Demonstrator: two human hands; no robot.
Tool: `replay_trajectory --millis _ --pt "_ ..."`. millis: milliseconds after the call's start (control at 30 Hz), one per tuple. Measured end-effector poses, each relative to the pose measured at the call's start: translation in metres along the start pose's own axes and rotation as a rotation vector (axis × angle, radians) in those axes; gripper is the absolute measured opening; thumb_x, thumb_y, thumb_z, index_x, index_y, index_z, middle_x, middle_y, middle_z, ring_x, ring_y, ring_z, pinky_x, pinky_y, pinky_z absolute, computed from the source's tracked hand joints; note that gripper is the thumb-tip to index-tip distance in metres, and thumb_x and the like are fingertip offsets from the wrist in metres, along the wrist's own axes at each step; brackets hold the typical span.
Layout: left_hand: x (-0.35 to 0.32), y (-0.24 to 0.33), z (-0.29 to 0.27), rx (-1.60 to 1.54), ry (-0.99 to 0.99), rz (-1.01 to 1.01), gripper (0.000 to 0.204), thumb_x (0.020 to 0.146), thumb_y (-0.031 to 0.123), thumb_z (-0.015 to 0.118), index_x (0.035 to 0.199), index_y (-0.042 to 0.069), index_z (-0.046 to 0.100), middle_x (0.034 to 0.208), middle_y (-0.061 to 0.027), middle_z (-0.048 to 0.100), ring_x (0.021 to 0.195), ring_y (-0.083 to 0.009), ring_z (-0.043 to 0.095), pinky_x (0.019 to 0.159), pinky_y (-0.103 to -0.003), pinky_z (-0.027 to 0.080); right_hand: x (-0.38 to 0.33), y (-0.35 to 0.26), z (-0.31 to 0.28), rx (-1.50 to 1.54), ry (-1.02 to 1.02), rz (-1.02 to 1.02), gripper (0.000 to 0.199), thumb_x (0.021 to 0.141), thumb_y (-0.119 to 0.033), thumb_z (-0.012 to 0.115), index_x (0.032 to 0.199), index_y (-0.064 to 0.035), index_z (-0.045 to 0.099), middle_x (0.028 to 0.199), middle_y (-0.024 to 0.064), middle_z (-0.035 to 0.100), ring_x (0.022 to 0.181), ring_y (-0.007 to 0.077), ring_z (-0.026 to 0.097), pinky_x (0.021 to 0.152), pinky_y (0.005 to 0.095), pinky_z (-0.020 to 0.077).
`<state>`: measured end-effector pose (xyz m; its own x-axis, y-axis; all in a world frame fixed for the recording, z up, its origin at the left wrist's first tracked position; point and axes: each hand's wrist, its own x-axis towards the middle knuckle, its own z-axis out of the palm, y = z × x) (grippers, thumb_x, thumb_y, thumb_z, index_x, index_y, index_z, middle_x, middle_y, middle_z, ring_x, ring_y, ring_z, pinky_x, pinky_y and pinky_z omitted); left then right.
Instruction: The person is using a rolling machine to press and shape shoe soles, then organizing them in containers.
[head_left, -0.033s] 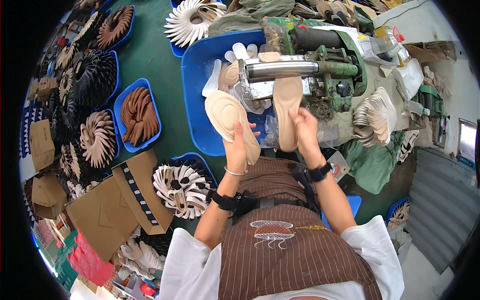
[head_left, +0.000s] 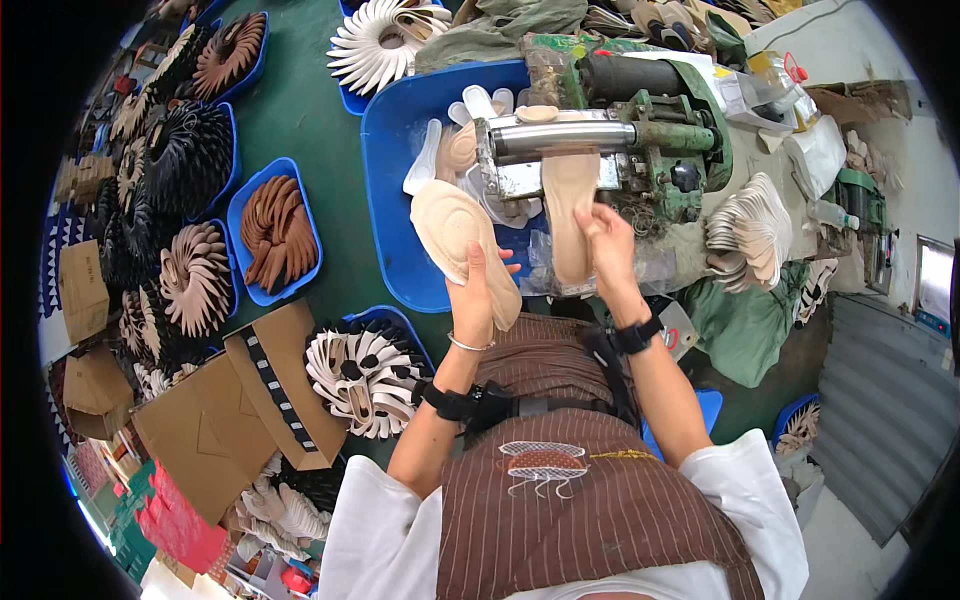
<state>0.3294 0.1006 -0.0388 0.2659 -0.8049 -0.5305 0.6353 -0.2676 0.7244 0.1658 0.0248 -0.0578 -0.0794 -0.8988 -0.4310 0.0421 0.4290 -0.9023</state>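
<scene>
My left hand [head_left: 474, 296] is closed round the narrow end of a beige shoe insole [head_left: 445, 225], its broad end pointing away from me over a blue tub. My right hand [head_left: 608, 255] pinches the side edge of another beige insole [head_left: 570, 215]. That insole's far end runs in under the shiny metal roller [head_left: 565, 138] of a green machine [head_left: 672, 140], so its tip is hidden there. Past the roller a small beige piece [head_left: 537, 114] shows; whether it belongs to the same insole I cannot tell.
The large blue tub [head_left: 385, 200] beside the machine holds loose white and beige insoles. Fanned white insoles [head_left: 750, 232] lie to the right. Blue bins with brown insoles [head_left: 275, 235] and white insoles [head_left: 362, 375] stand at left, near flattened cardboard [head_left: 215, 415].
My right hand has moved slightly away from me, and its insole has slid farther under the roller. The left hand and its insole have hardly moved.
</scene>
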Motion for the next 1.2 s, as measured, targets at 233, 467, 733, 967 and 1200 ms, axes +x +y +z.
replay_trajectory --millis 233,467,733,967,1200 --pt "-0.004 -0.011 0.008 0.221 0.065 0.259 0.032 0.093 0.026 0.060 0.105 -0.003 0.055 0.091 -0.0071 0.062 0.076 -0.0137 0.059 0.071 -0.029 0.050 -0.069 -0.003 0.047 -0.156 -0.368 -0.142 0.022 0.091 -0.011 0.061 0.108 0.0022 0.059 0.099 0.0076 0.066 0.086 0.0103 0.061 0.076 0.0242 0.0497" --pt "0.004 -0.006 -0.016 -0.249 -0.013 -0.038 0.041 0.095 0.035 0.052 0.116 0.000 0.051 0.101 -0.0116 0.059 0.093 -0.0225 0.060 0.083 -0.044 0.054 -0.042 0.005 0.010 0.101 -0.075 0.092 0.017 0.091 -0.003 0.054 0.108 0.0024 0.054 0.093 0.0108 0.068 0.082 0.0133 0.064 0.071 0.0264 0.0521" --pt "0.004 -0.014 -0.013 -0.301 -0.164 -0.184 0.047 0.097 0.027 0.050 0.134 -0.001 0.041 0.129 -0.0125 0.052 0.115 -0.0222 0.052 0.096 -0.035 0.043 -0.036 0.013 0.021 -0.107 -0.424 -0.242 0.021 0.088 -0.014 0.063 0.098 0.0039 0.061 0.092 0.0100 0.067 0.082 0.0127 0.063 0.073 0.0266 0.0492" --pt "-0.001 -0.030 -0.029 0.481 -0.080 0.025 0.056 0.094 0.022 0.055 0.144 0.014 0.031 0.140 -0.0123 0.039 0.123 -0.0198 0.042 0.099 -0.037 0.034 0.002 0.049 0.026 -0.032 0.001 -0.132 0.020 0.081 -0.012 0.068 0.094 0.0027 0.061 0.082 0.0150 0.069 0.075 0.0158 0.066 0.063 0.0311 0.0498" --pt "-0.004 -0.030 -0.026 0.514 -0.118 -0.107 0.055 0.091 0.017 0.061 0.140 0.013 0.037 0.133 -0.0151 0.047 0.112 -0.0181 0.051 0.095 -0.032 0.040 -0.024 0.006 -0.046 -0.442 -0.403 -0.295 0.020 0.079 -0.010 0.061 0.096 -0.0011 0.066 0.084 0.0170 0.068 0.078 0.0250 0.067 0.069 0.0344 0.0508"
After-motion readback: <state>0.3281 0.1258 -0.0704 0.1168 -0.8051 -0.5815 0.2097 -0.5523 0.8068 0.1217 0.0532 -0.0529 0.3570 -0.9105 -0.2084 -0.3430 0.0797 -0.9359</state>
